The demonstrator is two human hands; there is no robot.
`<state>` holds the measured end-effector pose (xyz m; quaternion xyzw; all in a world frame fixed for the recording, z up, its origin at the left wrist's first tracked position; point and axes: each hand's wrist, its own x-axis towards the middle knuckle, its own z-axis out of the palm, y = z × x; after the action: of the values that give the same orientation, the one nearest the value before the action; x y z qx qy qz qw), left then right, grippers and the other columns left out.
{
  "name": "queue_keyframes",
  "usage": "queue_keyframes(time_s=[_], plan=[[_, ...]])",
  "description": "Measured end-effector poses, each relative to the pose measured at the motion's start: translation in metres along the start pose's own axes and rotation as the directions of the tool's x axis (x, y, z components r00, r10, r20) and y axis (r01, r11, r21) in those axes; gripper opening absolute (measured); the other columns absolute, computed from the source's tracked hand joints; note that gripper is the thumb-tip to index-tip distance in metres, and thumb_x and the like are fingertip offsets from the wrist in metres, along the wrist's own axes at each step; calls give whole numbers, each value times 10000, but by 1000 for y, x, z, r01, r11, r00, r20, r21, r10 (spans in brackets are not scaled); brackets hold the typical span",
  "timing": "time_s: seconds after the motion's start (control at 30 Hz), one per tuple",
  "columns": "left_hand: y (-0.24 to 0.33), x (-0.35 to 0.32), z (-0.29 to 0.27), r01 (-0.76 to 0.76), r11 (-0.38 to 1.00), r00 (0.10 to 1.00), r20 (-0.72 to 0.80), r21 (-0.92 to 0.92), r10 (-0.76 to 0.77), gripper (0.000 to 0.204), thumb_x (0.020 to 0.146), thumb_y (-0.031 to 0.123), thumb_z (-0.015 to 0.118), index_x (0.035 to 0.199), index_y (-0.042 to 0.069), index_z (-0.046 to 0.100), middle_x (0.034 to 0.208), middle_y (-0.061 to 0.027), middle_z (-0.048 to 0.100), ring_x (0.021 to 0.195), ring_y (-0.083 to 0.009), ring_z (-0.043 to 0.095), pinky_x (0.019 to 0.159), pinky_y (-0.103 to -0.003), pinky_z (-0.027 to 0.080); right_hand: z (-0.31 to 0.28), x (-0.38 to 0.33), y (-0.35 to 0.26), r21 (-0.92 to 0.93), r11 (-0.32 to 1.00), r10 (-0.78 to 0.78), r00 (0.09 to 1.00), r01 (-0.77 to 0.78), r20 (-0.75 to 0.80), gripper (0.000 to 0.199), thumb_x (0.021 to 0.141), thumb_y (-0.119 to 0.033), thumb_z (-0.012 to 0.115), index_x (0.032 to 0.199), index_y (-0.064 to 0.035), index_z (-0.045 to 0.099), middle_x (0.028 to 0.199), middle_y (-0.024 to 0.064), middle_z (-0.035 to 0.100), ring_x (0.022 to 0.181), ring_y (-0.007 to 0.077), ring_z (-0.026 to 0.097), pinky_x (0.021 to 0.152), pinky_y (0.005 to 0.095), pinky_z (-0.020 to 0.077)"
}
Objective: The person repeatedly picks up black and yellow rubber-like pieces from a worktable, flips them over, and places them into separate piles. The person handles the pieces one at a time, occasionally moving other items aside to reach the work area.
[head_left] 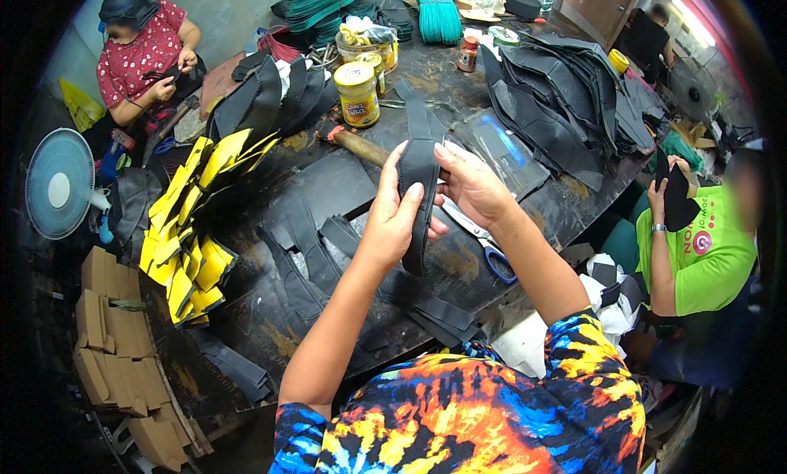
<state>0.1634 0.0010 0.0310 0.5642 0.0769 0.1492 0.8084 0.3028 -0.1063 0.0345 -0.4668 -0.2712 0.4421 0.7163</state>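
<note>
Fingers of the left hand (393,216) and right hand (479,185) grasp one black strap (419,164) at the centre of the frame, its long axis nearly upright, narrow end pointing to the top and broad, rounded end to the bottom. On the dark, scuffed tabletop (246,318) lie one pair of metal scissors (498,262) with blue loops, one wooden handle (361,147) and, upper right, overlapping black sheets (557,97), too many to count. One round, yellow jar (357,98) stands at upper centre.
</note>
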Motion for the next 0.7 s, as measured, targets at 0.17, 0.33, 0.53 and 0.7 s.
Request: queue_keyframes(time_s=[0.17, 0.33, 0.53, 0.7], plan=[[-17, 8, 5, -57, 859, 997, -18, 509, 77, 668, 1023, 103, 462, 1582, 126, 97, 1160, -280, 623, 878, -383, 689, 762, -419, 559, 8, 6, 14, -9, 984, -180, 980, 180, -80, 328, 1006, -292, 617, 1242, -81, 532, 1124, 11, 633, 1035, 101, 579, 906, 298, 475], [-29, 10, 0, -216, 671, 957, 16, 709, 291, 768, 972, 29, 556, 1585, 80, 96, 1288, -267, 582, 1202, -333, 594, 1076, -384, 421, 12, 16, 30, 64, 956, -281, 955, 287, -92, 285, 985, -180, 637, 1226, -64, 537, 1096, 14, 631, 1012, 101, 583, 930, 280, 460], [-64, 10, 1, 90, 993, 996, -5, -80, -91, 936, 910, -55, 614, 1592, 181, 18, 1167, -173, 618, 890, -205, 686, 833, -396, 595, -49, 81, 10, 45, 952, -282, 926, 303, -251, 200, 964, -99, 623, 1138, -33, 549, 1019, 108, 684, 895, 191, 670, 798, 378, 579], [-72, 21, -10, 56, 998, 986, -157, -33, -61, 787, 960, -41, 487, 1596, 210, 96, 1189, -187, 624, 945, -235, 712, 838, -351, 586, -94, 139, 0, -56, 951, -308, 929, 303, -203, 257, 979, -72, 575, 1225, -36, 505, 1125, 152, 682, 990, 233, 681, 862, 401, 577]])
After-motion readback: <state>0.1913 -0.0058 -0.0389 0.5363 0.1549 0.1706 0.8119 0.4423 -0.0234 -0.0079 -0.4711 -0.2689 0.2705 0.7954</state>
